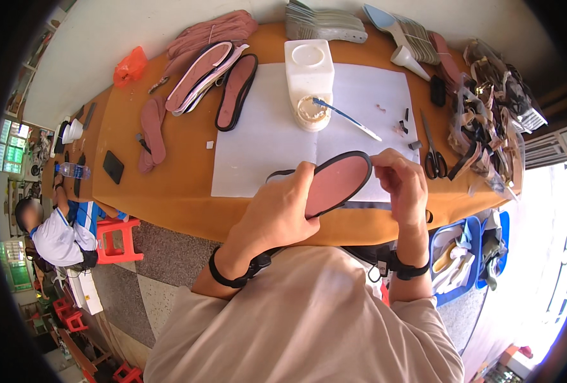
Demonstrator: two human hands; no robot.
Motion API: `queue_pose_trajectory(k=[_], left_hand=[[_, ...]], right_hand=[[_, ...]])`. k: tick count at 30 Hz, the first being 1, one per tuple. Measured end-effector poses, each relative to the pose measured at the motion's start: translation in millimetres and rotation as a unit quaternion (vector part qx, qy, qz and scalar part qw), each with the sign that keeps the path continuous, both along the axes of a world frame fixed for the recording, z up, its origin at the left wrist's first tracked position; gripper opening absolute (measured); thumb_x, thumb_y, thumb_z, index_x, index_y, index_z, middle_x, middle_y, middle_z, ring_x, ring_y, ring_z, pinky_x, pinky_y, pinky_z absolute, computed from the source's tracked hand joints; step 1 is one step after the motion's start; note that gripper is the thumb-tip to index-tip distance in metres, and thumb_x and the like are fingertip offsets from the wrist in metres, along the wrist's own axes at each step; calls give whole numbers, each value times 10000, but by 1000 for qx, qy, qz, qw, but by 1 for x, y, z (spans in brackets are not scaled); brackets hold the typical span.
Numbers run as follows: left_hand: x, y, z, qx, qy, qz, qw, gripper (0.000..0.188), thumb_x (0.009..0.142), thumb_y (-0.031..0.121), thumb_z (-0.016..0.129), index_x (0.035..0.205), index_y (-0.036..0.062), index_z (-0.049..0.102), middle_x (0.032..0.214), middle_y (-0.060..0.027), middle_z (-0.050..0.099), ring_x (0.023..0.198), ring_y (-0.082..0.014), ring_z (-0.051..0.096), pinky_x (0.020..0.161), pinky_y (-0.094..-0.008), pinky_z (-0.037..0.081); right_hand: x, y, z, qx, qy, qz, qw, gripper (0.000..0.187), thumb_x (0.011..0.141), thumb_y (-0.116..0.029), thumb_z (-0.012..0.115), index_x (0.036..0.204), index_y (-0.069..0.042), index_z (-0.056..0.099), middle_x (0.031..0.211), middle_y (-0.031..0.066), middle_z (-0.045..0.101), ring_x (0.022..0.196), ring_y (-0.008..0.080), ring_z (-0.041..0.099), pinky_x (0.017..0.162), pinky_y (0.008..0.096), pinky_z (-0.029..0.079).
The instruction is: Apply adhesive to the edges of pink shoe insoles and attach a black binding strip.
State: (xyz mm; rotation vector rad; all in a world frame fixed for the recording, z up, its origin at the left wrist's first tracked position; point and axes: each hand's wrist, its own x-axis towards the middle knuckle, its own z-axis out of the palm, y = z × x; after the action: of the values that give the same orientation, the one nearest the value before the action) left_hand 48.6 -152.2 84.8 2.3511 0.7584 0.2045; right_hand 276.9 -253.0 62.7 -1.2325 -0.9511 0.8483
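My left hand is wrapped round the middle of a pink shoe insole with a black edge strip, held tilted above the near edge of the table. Beside the rounded end of that insole, my right hand has its fingers curled in a pinch at the black edge. Whatever lies between those fingertips is hidden. Beyond both hands stands a white plastic container with a glue-smeared opening. A blue and white brush rests across that opening. Another black-edged pink insole lies to the left of the container.
White paper covers the middle of the orange-brown table. Scissors and bags of straps lie right. Insole stacks line the back; a phone is left. Blue bins stand low right; a person sits far left.
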Motion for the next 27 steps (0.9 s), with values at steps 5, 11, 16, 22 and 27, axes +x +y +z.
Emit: queue_pose_trajectory(k=[5, 11, 16, 22, 27], left_hand=[[-1, -1, -2, -3, 1, -9, 1000, 651, 683, 105, 821, 1180, 0, 413, 923, -198, 642, 795, -421, 658, 677, -505, 519], [2, -7, 3, -10, -3, -17, 1000, 634, 689, 105, 819, 1169, 13, 415, 898, -198, 645, 806, -429, 659, 683, -512, 520], [2, -6, 5, -10, 32, -42, 999, 578, 694, 78, 793, 1135, 16, 425, 885, -200, 647, 803, -441, 645, 687, -514, 512], [1, -1, 7, -10, 53, -60, 997, 554, 676, 65, 763, 1132, 6, 454, 906, -216, 642, 823, -448, 641, 687, -512, 508], [1, 3, 8, -10, 73, -92, 993, 534, 683, 67, 744, 1135, 9, 464, 903, -215, 649, 821, -444, 644, 682, -514, 506]], right_hand=[[2, -8, -2, -11, -20, 10, 1000, 316, 945, -121, 495, 1021, 52, 747, 830, 64, 614, 669, 93, 470, 600, 234, 362], [-8, -5, -9, 29, -72, -17, 997, 149, 884, 28, 568, 907, 75, 707, 817, 99, 647, 767, 161, 573, 702, 287, 458], [-4, -3, -2, 4, -81, 10, 997, 126, 859, 31, 567, 852, 78, 684, 793, 86, 636, 729, 147, 557, 667, 289, 451], [2, 1, 6, -25, -132, 56, 989, 106, 839, 12, 583, 811, 71, 668, 751, 68, 606, 660, 124, 517, 591, 286, 422], [3, 3, 10, -44, -151, 96, 983, 97, 823, 9, 591, 762, 65, 642, 732, 74, 594, 648, 125, 516, 574, 289, 414]])
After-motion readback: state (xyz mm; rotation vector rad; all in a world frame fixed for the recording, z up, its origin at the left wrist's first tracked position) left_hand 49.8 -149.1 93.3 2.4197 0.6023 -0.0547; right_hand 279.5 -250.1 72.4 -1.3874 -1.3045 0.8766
